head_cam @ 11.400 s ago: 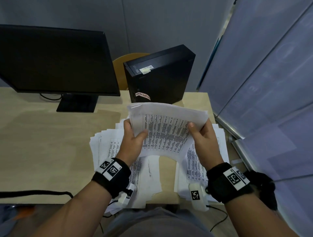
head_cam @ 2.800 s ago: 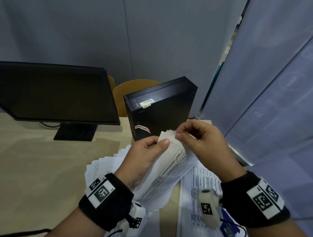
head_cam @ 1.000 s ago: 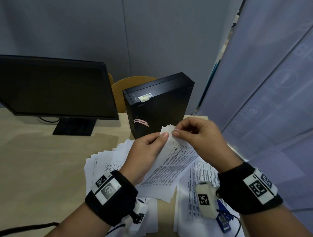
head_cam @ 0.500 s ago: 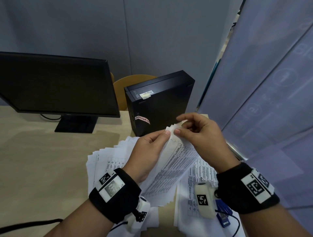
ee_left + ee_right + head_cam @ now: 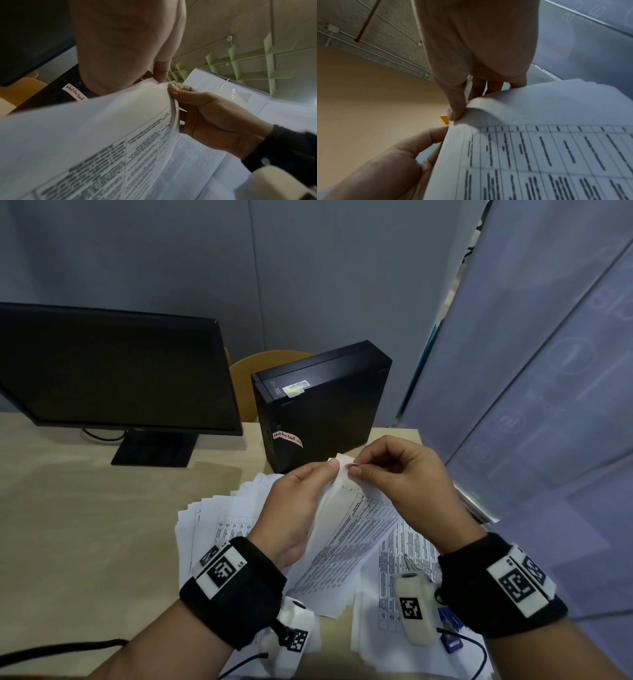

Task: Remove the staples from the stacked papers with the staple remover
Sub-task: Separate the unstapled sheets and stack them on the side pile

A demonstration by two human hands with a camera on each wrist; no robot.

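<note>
A stapled set of printed papers [image 5: 346, 529] is held up above the desk by its top corner. My left hand [image 5: 330, 470] pinches that corner from the left, thumb on the front sheet. My right hand [image 5: 354, 468] pinches the same corner between thumb and index finger, peeling the front sheet [image 5: 488, 105] back. Whether a staple sits there is too small to tell. The left wrist view shows the papers [image 5: 102, 128] and the right hand [image 5: 205, 115]. A blue-handled tool [image 5: 450, 638] with a metal tip lies on the loose sheets, partly hidden under my right wrist; neither hand touches it.
Several loose printed sheets [image 5: 219, 522] are spread on the wooden desk [image 5: 85, 525]. A black computer case [image 5: 318, 405] stands just behind the hands, a dark monitor [image 5: 113, 371] at the back left. A grey partition [image 5: 548, 405] closes the right side.
The papers, once held flat by both sides, are now raised by one corner. Over the last second my right index finger came down onto the corner; the hands barely shifted.
</note>
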